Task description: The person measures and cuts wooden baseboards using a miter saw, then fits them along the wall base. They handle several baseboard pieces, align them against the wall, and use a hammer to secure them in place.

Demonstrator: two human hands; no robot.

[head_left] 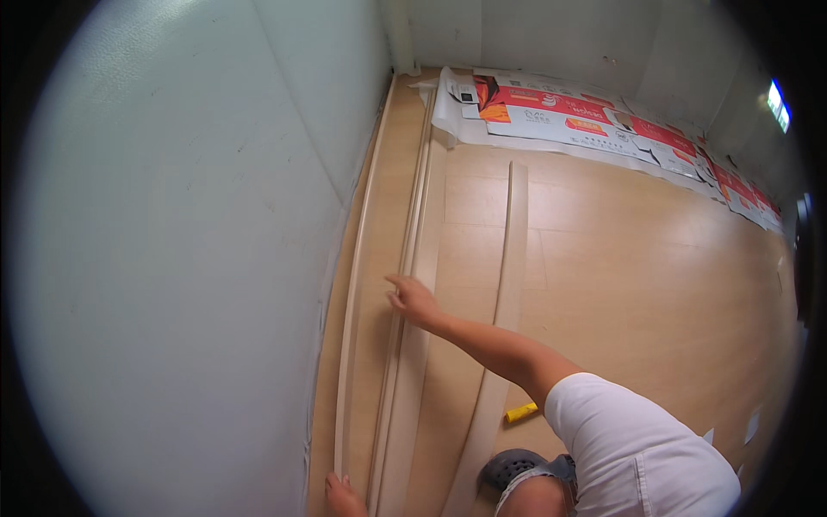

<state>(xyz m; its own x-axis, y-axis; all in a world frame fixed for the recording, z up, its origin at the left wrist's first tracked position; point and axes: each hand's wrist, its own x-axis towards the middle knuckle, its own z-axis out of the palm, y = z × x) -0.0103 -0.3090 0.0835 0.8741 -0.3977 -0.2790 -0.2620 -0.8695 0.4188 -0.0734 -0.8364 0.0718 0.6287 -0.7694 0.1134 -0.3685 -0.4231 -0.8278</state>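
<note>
A long, narrow wood-coloured trim strip (348, 345) runs along the foot of the left wall. My left hand (345, 499) is closed at its near end, thumb and finger at the strip's edge; the lower frame edge cuts off part of this hand. Farther up, my right hand (415, 303) reaches across with fingers apart and nothing in them. It hovers over or lightly touches a group of parallel trim strips (420, 250) lying just right of the first one; I cannot tell which. Another long strip (514, 250) lies apart on the right, passing under my right forearm.
A pale wall (172, 258) rises close on the left. Printed red and white cardboard sheets (586, 125) cover the floor along the far wall. A yellow cylindrical object (521, 413) lies beside my right arm, near a dark perforated shoe (510, 466). Light wood-look flooring (637, 284) spreads to the right.
</note>
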